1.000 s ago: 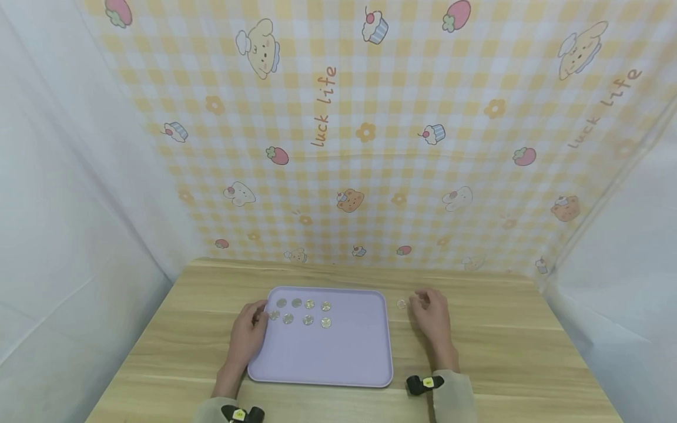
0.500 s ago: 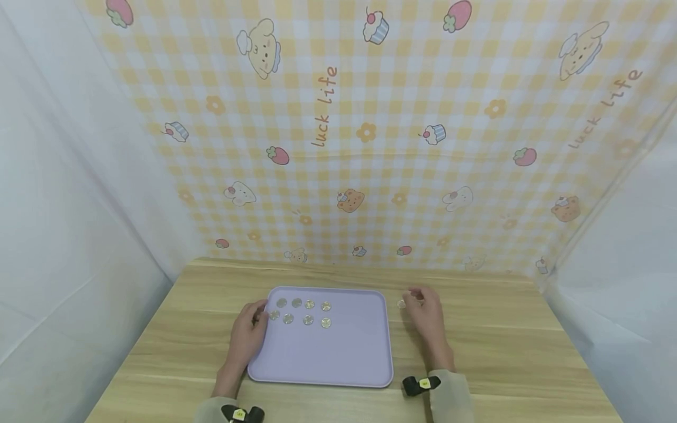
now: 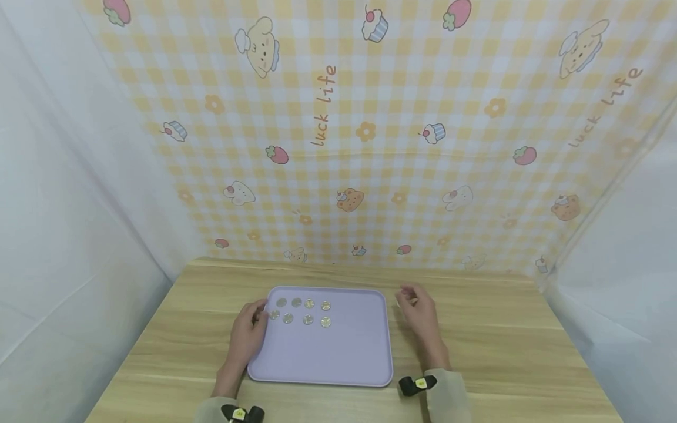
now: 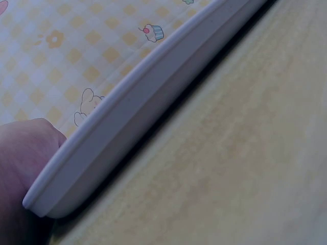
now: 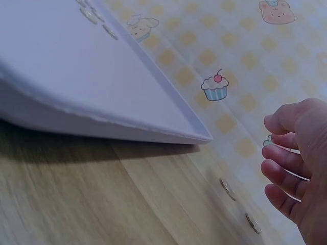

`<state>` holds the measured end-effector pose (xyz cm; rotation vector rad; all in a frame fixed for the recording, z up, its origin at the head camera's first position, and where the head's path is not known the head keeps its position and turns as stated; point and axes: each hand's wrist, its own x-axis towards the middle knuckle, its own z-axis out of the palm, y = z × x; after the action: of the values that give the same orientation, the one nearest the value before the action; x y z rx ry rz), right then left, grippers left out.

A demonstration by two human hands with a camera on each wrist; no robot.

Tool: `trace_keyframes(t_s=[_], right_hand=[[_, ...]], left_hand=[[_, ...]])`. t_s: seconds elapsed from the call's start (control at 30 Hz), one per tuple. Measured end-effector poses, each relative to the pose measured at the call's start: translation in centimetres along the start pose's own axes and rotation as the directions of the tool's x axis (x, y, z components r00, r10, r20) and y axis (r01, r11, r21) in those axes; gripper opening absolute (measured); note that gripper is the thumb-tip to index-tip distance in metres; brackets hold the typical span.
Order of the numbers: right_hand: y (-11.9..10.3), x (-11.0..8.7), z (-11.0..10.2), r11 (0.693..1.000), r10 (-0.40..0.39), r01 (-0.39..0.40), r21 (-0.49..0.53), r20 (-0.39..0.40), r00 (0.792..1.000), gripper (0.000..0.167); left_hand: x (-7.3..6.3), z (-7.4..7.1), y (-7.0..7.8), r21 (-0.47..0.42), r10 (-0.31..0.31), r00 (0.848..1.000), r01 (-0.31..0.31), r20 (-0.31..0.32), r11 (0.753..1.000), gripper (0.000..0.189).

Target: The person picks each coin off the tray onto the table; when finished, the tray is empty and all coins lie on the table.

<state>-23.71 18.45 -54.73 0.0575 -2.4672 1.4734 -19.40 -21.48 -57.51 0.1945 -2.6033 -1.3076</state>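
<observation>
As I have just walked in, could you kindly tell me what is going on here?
A person is working at a wooden table with a purple tray and some coins. Eight coins lie on the tray in two rows of four. The left hand rests against the tray's left edge; its grip is unclear. The right hand, fingers loosely curled and apparently holding nothing, is right of the tray, near two more coins on the table.

Cloth-walled booth (image 3: pixel 69 235), wooden table (image 3: pixel 502 335)
</observation>
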Motion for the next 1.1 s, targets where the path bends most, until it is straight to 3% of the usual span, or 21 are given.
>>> trace_keyframes(t_s=[0.57, 0.83, 1.1], right_hand=[[-1.0, 0.0, 1.4, 0.998, -0.040, 0.039, 0.046, 0.004, 0.999, 0.028], [-2.6, -0.4, 2.1, 0.994, -0.057, 0.052, 0.093, 0.052, 0.997, 0.030], [-3.2, -0.7, 3.3, 0.997, -0.034, 0.026, 0.073, 0.105, 0.994, 0.029]], left_hand=[[0.0, 0.1, -0.1, 0.001, 0.005, 1.000, -0.005, -0.012, 1.000, 0.035], [0.0, 0.1, -0.1, 0.006, 0.000, 1.000, 0.000, -0.007, 1.000, 0.035], [-0.1, 0.2, 0.0, 0.010, 0.002, 1.000, -0.002, -0.008, 1.000, 0.036]])
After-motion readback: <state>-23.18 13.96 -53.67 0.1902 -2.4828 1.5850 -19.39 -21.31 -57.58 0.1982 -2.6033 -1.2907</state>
